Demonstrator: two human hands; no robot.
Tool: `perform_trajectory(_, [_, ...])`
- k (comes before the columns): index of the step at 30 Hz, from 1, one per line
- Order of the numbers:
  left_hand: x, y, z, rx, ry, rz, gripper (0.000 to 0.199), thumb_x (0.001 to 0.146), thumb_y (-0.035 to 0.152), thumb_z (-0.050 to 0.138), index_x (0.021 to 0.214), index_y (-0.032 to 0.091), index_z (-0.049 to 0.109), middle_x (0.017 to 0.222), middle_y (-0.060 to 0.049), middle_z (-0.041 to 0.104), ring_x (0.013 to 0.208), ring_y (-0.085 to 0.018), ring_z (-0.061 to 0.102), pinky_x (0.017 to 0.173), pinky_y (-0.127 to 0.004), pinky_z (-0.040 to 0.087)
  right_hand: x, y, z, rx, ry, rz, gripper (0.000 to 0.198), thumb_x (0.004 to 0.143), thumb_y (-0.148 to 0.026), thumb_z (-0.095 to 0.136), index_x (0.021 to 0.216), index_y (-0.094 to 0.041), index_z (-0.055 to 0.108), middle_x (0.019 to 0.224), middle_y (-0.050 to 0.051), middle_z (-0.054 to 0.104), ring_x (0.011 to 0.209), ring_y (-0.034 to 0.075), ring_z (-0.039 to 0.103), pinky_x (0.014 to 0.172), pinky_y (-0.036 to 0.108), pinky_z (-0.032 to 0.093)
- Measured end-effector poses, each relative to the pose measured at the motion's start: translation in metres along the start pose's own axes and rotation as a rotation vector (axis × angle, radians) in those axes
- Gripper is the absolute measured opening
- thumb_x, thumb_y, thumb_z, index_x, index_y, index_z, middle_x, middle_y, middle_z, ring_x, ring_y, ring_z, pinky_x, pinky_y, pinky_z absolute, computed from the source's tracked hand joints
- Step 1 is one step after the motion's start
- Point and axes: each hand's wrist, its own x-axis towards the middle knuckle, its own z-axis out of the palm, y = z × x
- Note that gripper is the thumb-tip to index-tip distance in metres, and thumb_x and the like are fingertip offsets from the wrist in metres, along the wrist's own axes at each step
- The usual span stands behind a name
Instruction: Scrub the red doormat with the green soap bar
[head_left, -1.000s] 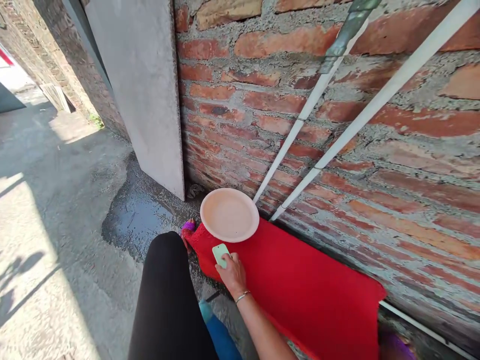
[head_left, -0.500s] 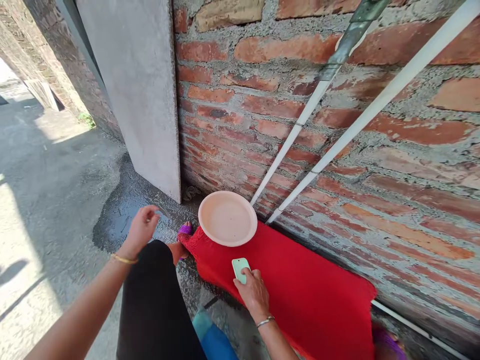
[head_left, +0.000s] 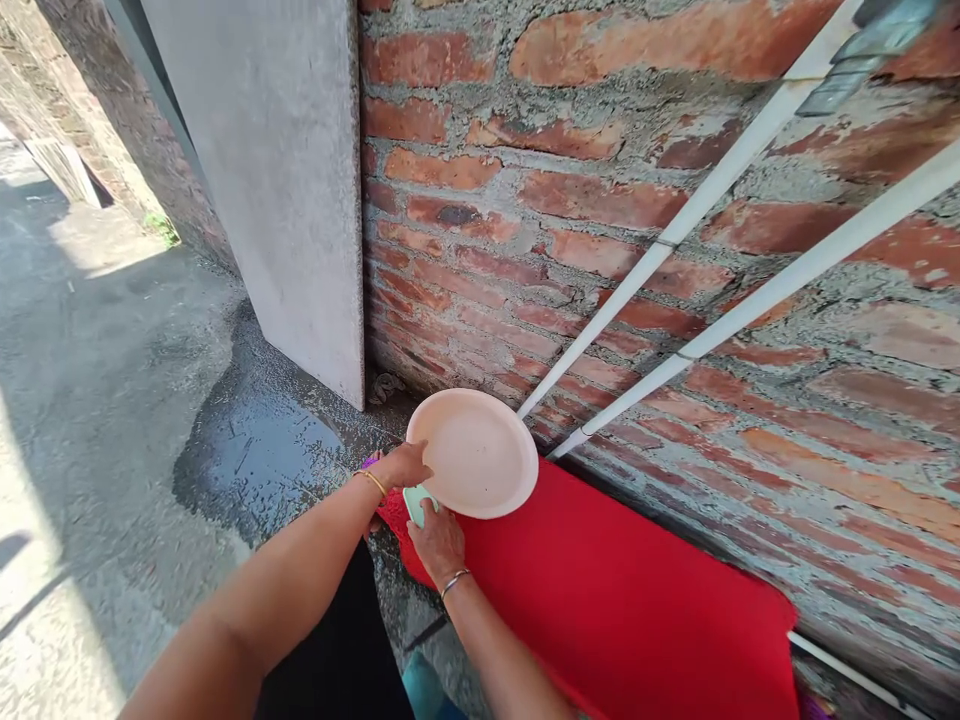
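Observation:
A shallow pale pink plastic basin [head_left: 480,450] rests on the left end of a spread red cloth [head_left: 592,580] with a frilly edge. My left hand [head_left: 405,465] is closed over the basin's near left rim, fingertips inside. Just below it, my right hand [head_left: 439,545] grips a flat pale green object [head_left: 417,504] with rounded corners; its underside is hidden, so I cannot tell its kind. The green object is close to the basin's rim. No contents show in the basin apart from a few dark specks.
A brick wall [head_left: 525,270] rises behind the cloth, with two white pipes [head_left: 622,305] slanting down it and a metal tap [head_left: 862,60] at upper right. A grey slab [head_left: 277,200] leans at left. Wet concrete [head_left: 262,450] lies beside it.
My left hand has moved right, from above the wet floor onto the basin's rim. My right hand has shifted left with the green object, toward the basin's near left side.

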Motion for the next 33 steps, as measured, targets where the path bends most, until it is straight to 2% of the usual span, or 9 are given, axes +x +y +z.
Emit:
perform_trajectory(4, [0.003,0.009,0.000,0.046,-0.043,0.008,0.061,0.088,0.033,0.051,0.146,0.015,0.042,0.144,-0.016,0.054,0.132,-0.027,0.051,0.105,-0.034,0.044,-0.018,0.029,-0.002,0.013,-0.023,0.070,0.032,0.085,-0.034,0.058,0.115,-0.023,0.061,0.119,0.010,0.060,0.106,0.024,0.060,0.090,0.032,0.045])
perform_trajectory(11, [0.001,0.015,0.001,0.105,-0.057,0.000,0.054,0.088,0.032,0.048,0.140,0.018,0.049,0.140,-0.019,0.055,0.126,-0.032,0.055,0.093,-0.039,0.051,-0.077,0.107,-0.005,0.003,-0.034,0.357,0.034,0.089,-0.039,0.054,0.120,-0.026,0.057,0.108,0.007,0.056,0.092,0.020,0.063,0.074,0.029,0.046])
perform_trajectory(13, [0.002,0.015,0.004,0.128,-0.057,0.002,0.052,0.088,0.029,0.047,0.139,0.019,0.050,0.139,-0.019,0.055,0.124,-0.031,0.056,0.093,-0.038,0.051,-0.082,0.101,-0.004,0.020,-0.025,0.361,0.034,0.088,-0.040,0.055,0.119,-0.027,0.058,0.109,0.007,0.055,0.092,0.020,0.063,0.074,0.029,0.046])
perform_trajectory(19, [0.006,0.016,0.014,0.213,-0.036,0.016,0.051,0.087,0.020,0.045,0.137,0.015,0.051,0.138,-0.023,0.051,0.120,-0.029,0.060,0.097,-0.038,0.048,-0.066,0.032,0.001,0.096,-0.079,0.165,0.035,0.084,-0.039,0.061,0.116,-0.026,0.059,0.116,0.007,0.056,0.102,0.022,0.061,0.081,0.029,0.046])
perform_trajectory(21, [0.007,0.018,0.018,0.261,-0.033,0.026,0.050,0.087,0.020,0.046,0.137,0.016,0.051,0.137,-0.022,0.051,0.120,-0.030,0.059,0.098,-0.041,0.047,-0.066,0.030,0.002,0.099,-0.077,0.135,0.034,0.083,-0.037,0.062,0.116,-0.027,0.059,0.117,0.007,0.057,0.102,0.022,0.060,0.083,0.030,0.046])
perform_trajectory(24, [0.010,0.021,0.027,0.363,-0.023,0.036,0.048,0.088,0.018,0.043,0.135,0.020,0.054,0.136,-0.020,0.052,0.123,-0.031,0.055,0.098,-0.047,0.046,-0.083,0.060,0.002,0.091,-0.046,0.164,0.032,0.082,-0.034,0.063,0.113,-0.028,0.059,0.116,0.007,0.058,0.099,0.022,0.060,0.083,0.030,0.045])
perform_trajectory(28, [0.014,0.026,0.041,0.463,0.016,0.177,0.046,0.083,0.016,0.051,0.128,0.025,0.061,0.144,-0.018,0.045,0.132,-0.036,0.042,0.102,-0.060,0.037,-0.122,0.123,-0.002,0.088,-0.032,0.353,0.032,0.083,-0.034,0.063,0.113,-0.028,0.059,0.111,0.006,0.057,0.098,0.022,0.061,0.077,0.029,0.045])
perform_trajectory(31, [0.019,0.032,0.051,0.494,-0.069,0.283,0.053,0.074,0.017,0.064,0.127,0.026,0.062,0.143,-0.018,0.047,0.134,-0.039,0.040,0.108,-0.062,0.026,-0.142,0.148,-0.002,0.113,-0.030,0.485,0.031,0.084,-0.037,0.061,0.113,-0.027,0.059,0.108,0.005,0.056,0.093,0.021,0.062,0.071,0.028,0.045])
perform_trajectory(33, [0.022,0.035,0.055,0.491,-0.150,0.293,0.054,0.073,0.024,0.069,0.126,0.028,0.062,0.139,-0.017,0.053,0.130,-0.038,0.045,0.110,-0.062,0.024,-0.144,0.148,-0.001,0.133,-0.007,0.489,0.030,0.085,-0.037,0.061,0.113,-0.026,0.059,0.108,0.005,0.056,0.092,0.021,0.062,0.071,0.028,0.046])
